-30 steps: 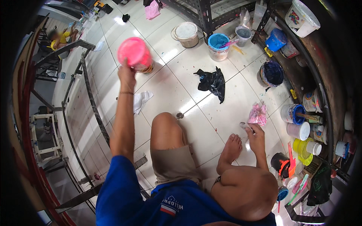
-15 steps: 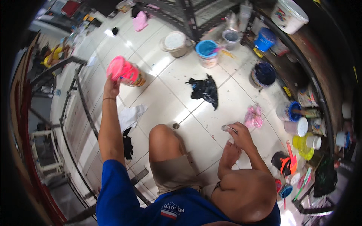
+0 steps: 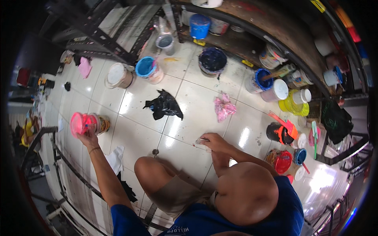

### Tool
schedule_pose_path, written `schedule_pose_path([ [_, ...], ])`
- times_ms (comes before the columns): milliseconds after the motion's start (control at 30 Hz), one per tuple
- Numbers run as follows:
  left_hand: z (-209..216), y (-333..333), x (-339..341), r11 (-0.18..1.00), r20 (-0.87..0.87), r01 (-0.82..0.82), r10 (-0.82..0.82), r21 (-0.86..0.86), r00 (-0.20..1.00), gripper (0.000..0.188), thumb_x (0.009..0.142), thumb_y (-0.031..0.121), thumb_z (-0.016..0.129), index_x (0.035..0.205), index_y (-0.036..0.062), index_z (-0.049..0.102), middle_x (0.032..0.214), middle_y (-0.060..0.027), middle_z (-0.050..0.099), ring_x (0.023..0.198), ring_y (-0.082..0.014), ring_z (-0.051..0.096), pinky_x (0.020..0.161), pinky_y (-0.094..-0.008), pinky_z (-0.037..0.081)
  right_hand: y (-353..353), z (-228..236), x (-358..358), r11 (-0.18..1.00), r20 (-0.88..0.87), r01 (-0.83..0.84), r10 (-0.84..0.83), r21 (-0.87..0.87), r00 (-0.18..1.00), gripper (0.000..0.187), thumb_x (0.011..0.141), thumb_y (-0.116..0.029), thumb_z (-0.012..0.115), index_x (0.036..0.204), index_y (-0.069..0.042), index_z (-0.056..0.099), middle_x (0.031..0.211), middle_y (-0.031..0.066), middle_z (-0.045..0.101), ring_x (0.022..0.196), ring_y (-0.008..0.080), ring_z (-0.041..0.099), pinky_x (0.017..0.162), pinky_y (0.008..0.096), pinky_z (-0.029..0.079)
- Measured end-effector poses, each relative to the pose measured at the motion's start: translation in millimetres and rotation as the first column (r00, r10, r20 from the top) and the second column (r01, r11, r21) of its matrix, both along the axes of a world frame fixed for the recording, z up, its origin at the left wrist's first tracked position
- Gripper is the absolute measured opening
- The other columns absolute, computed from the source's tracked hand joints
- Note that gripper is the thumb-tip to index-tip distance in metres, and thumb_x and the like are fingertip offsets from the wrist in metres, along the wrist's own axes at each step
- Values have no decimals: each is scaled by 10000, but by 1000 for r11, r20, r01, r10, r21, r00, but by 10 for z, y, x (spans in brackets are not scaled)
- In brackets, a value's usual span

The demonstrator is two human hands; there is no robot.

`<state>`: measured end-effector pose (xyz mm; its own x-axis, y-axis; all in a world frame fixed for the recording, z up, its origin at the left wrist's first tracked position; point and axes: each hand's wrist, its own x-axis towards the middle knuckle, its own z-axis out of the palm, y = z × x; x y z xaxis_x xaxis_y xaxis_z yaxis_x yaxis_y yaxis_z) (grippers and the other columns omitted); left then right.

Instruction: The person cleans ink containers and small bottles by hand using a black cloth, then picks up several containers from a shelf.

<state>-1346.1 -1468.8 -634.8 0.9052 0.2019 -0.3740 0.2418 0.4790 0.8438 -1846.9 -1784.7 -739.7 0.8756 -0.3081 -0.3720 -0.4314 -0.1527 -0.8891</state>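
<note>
Far to the left, my left hand (image 3: 88, 138) has its fingers curled on the edge of a round pink lid (image 3: 80, 124). The lid is at the top of a tub (image 3: 104, 123) with a pink, coloured-print side; I cannot tell whether it is pressed on or loose. My right hand (image 3: 214, 142), in front of my raised knee, pinches a small pale object (image 3: 201, 141) too small to name. Beyond that hand lies a crumpled pink patterned cloth or bag (image 3: 225, 107). Between my hands and farther off is a crumpled black plastic bag (image 3: 163, 105).
Tubs stand beyond: one of blue paint (image 3: 149, 70), a white-lidded one (image 3: 118, 75) and a dark-stained bucket (image 3: 212, 61). On the right are a yellow tub (image 3: 292, 103), a black-and-orange pot (image 3: 280, 133) and shelving (image 3: 252, 23). A metal frame (image 3: 75, 167) runs along my left.
My view has swung to the right, so the floor things sit farther left in the picture. My left hand stays at the pink lid, and my right hand still pinches the small pale object.
</note>
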Motion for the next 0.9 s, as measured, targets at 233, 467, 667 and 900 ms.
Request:
schedule_pose_path([
  [233,-813,-858,-1776,784,-64,604,-602,145,796,201,970,263,519,1059,90,570,1043,-45,587,975,-197,570,845,-336,474,150,-345,40,989,97,4,10,-145,995,236,835,-143,616,1040,-32,649,970,156,675,915,328,640,832,421,496],
  [467,-703,-2022,-2859,218,-243,957,-934,192,262,206,972,240,568,971,34,574,900,-51,607,805,-136,591,748,-286,489,161,-90,19,943,-106,-183,159,-278,982,258,804,-150,654,1051,-76,659,1051,111,612,1039,325,574,891,444,465],
  [667,-904,-2147,-2838,83,-169,942,-975,325,144,218,970,233,579,944,17,583,790,-8,580,728,-93,545,690,-241,455,-538,673,316,993,-172,107,-113,-44,979,453,867,-241,675,1250,-32,554,1167,153,576,983,280,612,880,392,488],
  [900,-1039,-2142,-2612,72,-151,898,-977,434,151,186,953,189,611,912,10,584,727,28,513,653,-44,438,583,-213,380,-2680,824,953,415,489,904,-812,101,318,555,799,-111,683,1258,94,446,1167,226,581,1113,266,549,975,350,412],
])
